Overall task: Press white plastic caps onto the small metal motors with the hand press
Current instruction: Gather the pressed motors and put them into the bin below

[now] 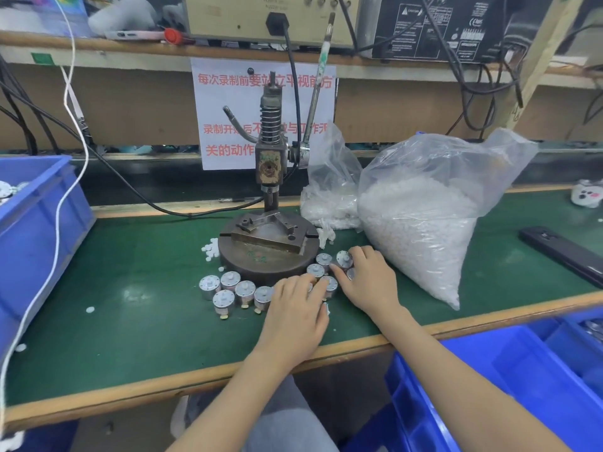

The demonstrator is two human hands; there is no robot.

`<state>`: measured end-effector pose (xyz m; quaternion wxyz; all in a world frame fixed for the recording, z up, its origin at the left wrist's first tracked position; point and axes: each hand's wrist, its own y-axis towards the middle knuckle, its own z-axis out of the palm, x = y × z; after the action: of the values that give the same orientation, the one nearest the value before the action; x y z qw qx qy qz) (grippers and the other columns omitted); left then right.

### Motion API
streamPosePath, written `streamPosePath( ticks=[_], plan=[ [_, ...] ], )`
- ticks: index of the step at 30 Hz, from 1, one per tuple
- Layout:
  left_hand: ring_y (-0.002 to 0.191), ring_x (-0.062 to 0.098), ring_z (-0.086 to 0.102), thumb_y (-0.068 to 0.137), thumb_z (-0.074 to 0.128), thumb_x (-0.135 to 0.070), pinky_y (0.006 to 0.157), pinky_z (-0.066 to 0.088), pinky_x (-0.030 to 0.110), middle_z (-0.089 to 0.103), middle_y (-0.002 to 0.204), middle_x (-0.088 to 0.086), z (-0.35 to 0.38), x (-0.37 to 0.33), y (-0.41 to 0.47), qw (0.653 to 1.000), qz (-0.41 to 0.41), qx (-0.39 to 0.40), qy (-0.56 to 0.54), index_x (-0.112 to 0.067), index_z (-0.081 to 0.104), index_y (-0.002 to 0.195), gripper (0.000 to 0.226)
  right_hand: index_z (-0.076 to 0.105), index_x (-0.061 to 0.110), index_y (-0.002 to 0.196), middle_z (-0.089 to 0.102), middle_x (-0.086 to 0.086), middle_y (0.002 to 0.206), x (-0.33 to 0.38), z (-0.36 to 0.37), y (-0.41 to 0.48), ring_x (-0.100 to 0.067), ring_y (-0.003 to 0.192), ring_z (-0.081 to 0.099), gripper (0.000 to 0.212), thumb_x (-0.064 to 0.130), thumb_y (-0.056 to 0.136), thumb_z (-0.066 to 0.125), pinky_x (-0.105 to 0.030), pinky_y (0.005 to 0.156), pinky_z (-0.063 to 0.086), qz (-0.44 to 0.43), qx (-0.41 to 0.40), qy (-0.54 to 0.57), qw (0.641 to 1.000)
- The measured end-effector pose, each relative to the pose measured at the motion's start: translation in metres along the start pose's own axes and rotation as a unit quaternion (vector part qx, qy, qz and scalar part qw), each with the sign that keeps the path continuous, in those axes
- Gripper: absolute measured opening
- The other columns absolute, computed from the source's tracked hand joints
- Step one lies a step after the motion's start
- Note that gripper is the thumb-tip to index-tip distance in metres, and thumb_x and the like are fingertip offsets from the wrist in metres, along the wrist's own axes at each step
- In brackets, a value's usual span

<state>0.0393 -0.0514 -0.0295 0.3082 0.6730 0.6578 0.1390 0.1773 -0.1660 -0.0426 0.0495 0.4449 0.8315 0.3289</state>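
My left hand (pixel 295 316) covers some motors (pixel 330 284), my right hand (pixel 368 282) hides parts of others; I can't tell whether either grips one. Well left of my hands a blue bin (pixel 36 230) runs past the edge; well right, a black bar (pixel 561 252) does too.
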Motion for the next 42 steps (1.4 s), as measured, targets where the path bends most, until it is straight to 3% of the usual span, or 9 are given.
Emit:
streamPosePath(
  ticks=[7, 13, 18, 21, 25, 29, 34, 39, 42],
  plan=[
    [0.098, 0.024, 0.051, 0.083, 0.056, -0.028, 0.087, 0.03, 0.03, 0.056, 0.104, 0.002, 0.01, 0.018, 0.007, 0.995, -0.079, 0.054, -0.024, -0.015, 0.06, 0.113, 0.033, 0.057, 0.012, 0.095, 0.058, -0.002, 0.092, -0.002, -0.014, -0.005, -0.022, 0.089, 0.055, 0.031, 0.04, 0.085, 0.062, -0.03, 0.066, 0.038, 0.132, -0.025, 0.167, 0.977],
    [0.099, 0.026, 0.049, 0.083, 0.062, -0.026, 0.085, 0.032, 0.034, 0.055, 0.105, 0.004, 0.013, 0.022, 0.007, 0.995, -0.082, 0.051, -0.021, -0.014, 0.063, 0.112, 0.032, 0.05, 0.023, 0.083, 0.048, 0.013, 0.069, -0.012, -0.055, -0.055, -0.005, 0.067, 0.047, 0.02, 0.037, 0.084, 0.065, -0.025, 0.067, 0.036, 0.242, -0.092, 0.305, 0.916],
    [0.099, 0.029, 0.048, 0.082, 0.065, -0.026, 0.087, 0.033, 0.037, 0.055, 0.105, 0.008, 0.014, 0.021, 0.005, 0.995, -0.088, 0.048, -0.028, -0.012, 0.063, 0.113, 0.034, 0.049, 0.034, 0.081, 0.055, 0.008, 0.072, -0.023, -0.081, -0.103, -0.004, 0.068, 0.049, 0.012, 0.041, 0.077, 0.058, -0.016, 0.064, 0.039, 0.267, -0.149, 0.313, 0.899],
    [0.1, 0.029, 0.048, 0.082, 0.064, -0.026, 0.089, 0.033, 0.036, 0.054, 0.106, 0.008, 0.013, 0.022, 0.004, 0.994, -0.095, 0.048, -0.039, -0.012, 0.063, 0.113, 0.034, 0.053, 0.024, 0.089, 0.055, 0.005, 0.078, -0.046, -0.085, -0.134, -0.007, 0.072, 0.049, 0.02, 0.041, 0.08, 0.059, -0.017, 0.066, 0.039, 0.29, -0.145, 0.284, 0.902],
    [0.101, 0.028, 0.046, 0.083, 0.062, -0.025, 0.089, 0.031, 0.034, 0.054, 0.107, 0.007, 0.014, 0.022, 0.004, 0.993, -0.101, 0.046, -0.045, -0.013, 0.064, 0.112, 0.033, 0.052, 0.019, 0.093, 0.057, 0.004, 0.089, -0.09, -0.078, -0.171, -0.019, 0.088, 0.053, 0.023, 0.04, 0.088, 0.059, -0.034, 0.074, 0.04, 0.398, -0.08, 0.231, 0.884],
    [0.1, 0.029, 0.046, 0.082, 0.062, -0.023, 0.089, 0.029, 0.033, 0.054, 0.107, 0.008, 0.013, 0.022, 0.004, 0.992, -0.107, 0.046, -0.053, -0.011, 0.064, 0.109, 0.03, 0.051, 0.012, 0.092, 0.061, -0.006, 0.095, -0.129, -0.058, -0.193, -0.027, 0.087, 0.055, 0.041, 0.052, 0.087, 0.051, -0.04, 0.076, 0.043, 0.504, 0.077, 0.174, 0.842],
    [0.1, 0.028, 0.046, 0.083, 0.061, -0.022, 0.089, 0.03, 0.033, 0.054, 0.106, 0.007, 0.012, 0.021, 0.004, 0.991, -0.112, 0.046, -0.056, -0.012, 0.064, 0.109, 0.028, 0.051, 0.013, 0.103, 0.06, -0.008, 0.112, -0.144, -0.029, -0.191, -0.028, 0.099, 0.054, 0.041, 0.051, 0.087, 0.05, -0.035, 0.073, 0.039, 0.479, 0.176, 0.063, 0.858],
    [0.097, 0.028, 0.047, 0.083, 0.061, -0.02, 0.086, 0.032, 0.033, 0.054, 0.104, 0.007, 0.012, 0.021, 0.004, 0.991, -0.111, 0.041, -0.055, -0.011, 0.065, 0.107, 0.026, 0.054, 0.01, 0.115, 0.05, -0.018, 0.12, -0.135, -0.001, -0.183, -0.036, 0.116, 0.044, 0.048, 0.05, 0.089, 0.049, -0.042, 0.089, 0.04, 0.393, 0.231, -0.046, 0.889],
    [0.097, 0.027, 0.047, 0.083, 0.061, -0.02, 0.087, 0.033, 0.034, 0.054, 0.104, 0.006, 0.012, 0.021, 0.004, 0.991, -0.111, 0.044, -0.055, -0.011, 0.065, 0.107, 0.027, 0.051, 0.015, 0.121, 0.046, -0.017, 0.13, -0.136, 0.006, -0.183, -0.033, 0.123, 0.035, 0.044, 0.047, 0.091, 0.045, -0.04, 0.097, 0.033, 0.362, 0.297, -0.102, 0.878]
  ],
)
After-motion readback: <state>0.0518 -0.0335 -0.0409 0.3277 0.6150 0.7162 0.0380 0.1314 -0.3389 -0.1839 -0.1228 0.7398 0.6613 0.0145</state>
